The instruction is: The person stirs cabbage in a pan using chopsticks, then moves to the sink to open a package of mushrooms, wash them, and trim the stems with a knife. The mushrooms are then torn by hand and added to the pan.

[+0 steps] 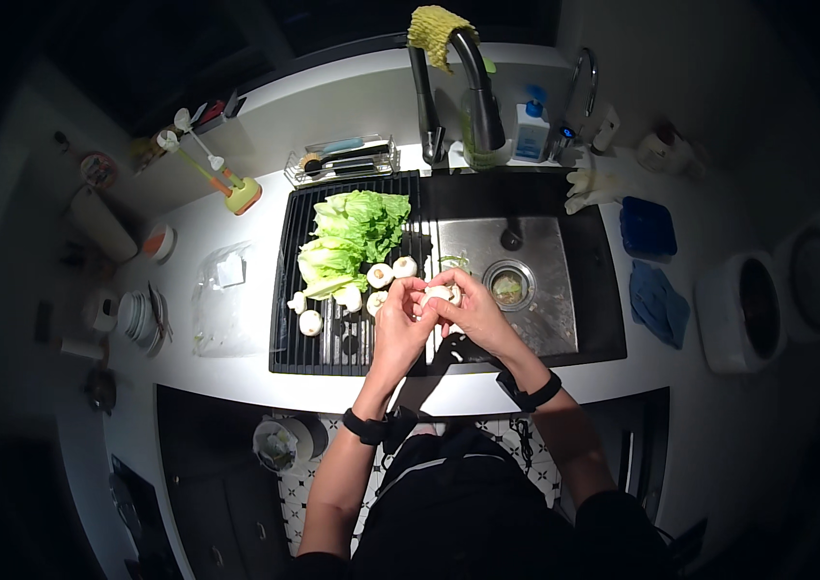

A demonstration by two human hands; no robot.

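Observation:
A white mushroom (pixel 442 293) is held between my left hand (pixel 404 319) and my right hand (pixel 473 312), both sets of fingers curled around it near the edge of the drying rack. On the black roll-up rack (pixel 294 348), left of my hands, lie several more white mushrooms (pixel 310 322) beside green lettuce leaves (pixel 363 225). My left fingers partly cover one mushroom on the rack. Right of the rack is the sink basin (pixel 547 319) with a round drain strainer (pixel 508 286) that has green scraps in it.
Behind the sink stand a dark faucet (pixel 478 94) with a yellow cloth over it and a soap bottle (pixel 530 134). A clear plastic bag (pixel 225 326) lies left of the rack. A blue cloth (pixel 658 304) and blue container (pixel 647 227) are at the right. Below left is a waste bin (pixel 278 444).

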